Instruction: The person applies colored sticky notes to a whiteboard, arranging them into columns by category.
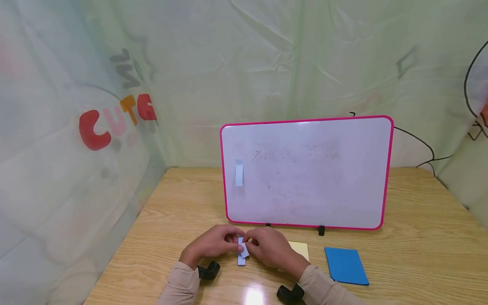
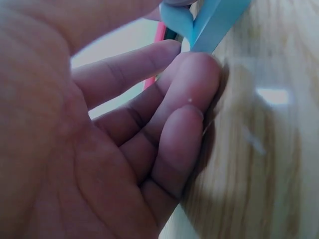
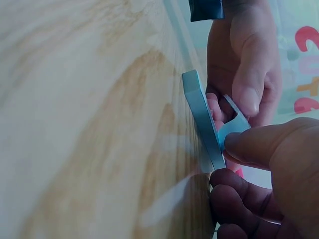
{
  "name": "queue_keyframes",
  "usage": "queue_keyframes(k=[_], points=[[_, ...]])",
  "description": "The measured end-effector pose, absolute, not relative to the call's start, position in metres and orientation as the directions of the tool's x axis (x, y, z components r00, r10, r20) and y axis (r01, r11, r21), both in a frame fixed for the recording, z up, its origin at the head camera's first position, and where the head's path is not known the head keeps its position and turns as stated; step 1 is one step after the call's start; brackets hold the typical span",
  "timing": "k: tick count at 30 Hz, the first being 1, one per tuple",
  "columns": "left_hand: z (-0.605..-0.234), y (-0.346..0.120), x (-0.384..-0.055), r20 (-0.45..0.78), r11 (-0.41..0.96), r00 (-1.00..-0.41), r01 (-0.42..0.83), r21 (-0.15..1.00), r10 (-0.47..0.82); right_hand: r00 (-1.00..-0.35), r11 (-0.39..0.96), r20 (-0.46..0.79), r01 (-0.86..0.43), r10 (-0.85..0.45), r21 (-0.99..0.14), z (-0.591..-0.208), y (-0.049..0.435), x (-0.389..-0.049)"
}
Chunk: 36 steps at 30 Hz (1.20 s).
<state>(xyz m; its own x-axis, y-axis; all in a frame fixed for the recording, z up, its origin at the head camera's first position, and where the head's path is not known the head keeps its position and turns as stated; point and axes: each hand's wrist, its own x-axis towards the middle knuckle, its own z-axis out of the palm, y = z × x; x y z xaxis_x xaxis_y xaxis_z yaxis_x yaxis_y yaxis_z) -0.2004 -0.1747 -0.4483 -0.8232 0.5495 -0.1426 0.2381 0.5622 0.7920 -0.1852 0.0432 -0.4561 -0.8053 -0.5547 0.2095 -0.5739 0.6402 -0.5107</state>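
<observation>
Both hands meet over a narrow light-blue pad of sticky notes near the front of the table. Its top sticky note is lifted and bends away from the thick stack. My left hand pinches the raised sheet with its thumb, its other fingers curled close by the pad. My right hand grips the pad's end, thumb against the bent sheet and fingertips at the lower edge. The left wrist view shows the curved sheet beside the pad, partly hidden by the left fingers.
A pink-framed whiteboard stands behind the hands on black feet, a light-blue strip stuck to its left side. Yellow sticky notes lie partly under the right arm. A blue square lies further right on the wooden table.
</observation>
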Motion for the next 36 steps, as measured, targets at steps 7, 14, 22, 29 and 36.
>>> queue_keyframes(k=[7, 14, 22, 29, 36], points=[[-0.447, -0.179, -0.2, -0.136, 0.515, -0.787, 0.251, 0.82, 0.601, -0.803, 0.631, 0.239, -0.582, -0.547, -0.513, -0.457, 0.043, -0.184], [-0.45, -0.178, -0.199, -0.116, 0.534, -0.821, 0.25, 0.808, 0.56, -0.822, 0.642, 0.231, -0.555, -0.52, -0.529, -0.458, 0.042, -0.184], [-0.452, -0.179, -0.199, -0.065, 0.504, -0.826, 0.276, 0.819, 0.56, -0.855, 0.673, 0.227, -0.51, -0.467, -0.537, -0.459, 0.04, -0.181], [-0.458, -0.177, -0.202, -0.004, 0.508, -0.847, 0.315, 0.802, 0.531, -0.885, 0.711, 0.168, -0.45, -0.433, -0.54, -0.458, 0.037, -0.177], [-0.457, -0.173, -0.201, 0.018, 0.495, -0.873, 0.294, 0.817, 0.488, -0.891, 0.714, 0.159, -0.437, -0.424, -0.547, -0.456, 0.036, -0.173]])
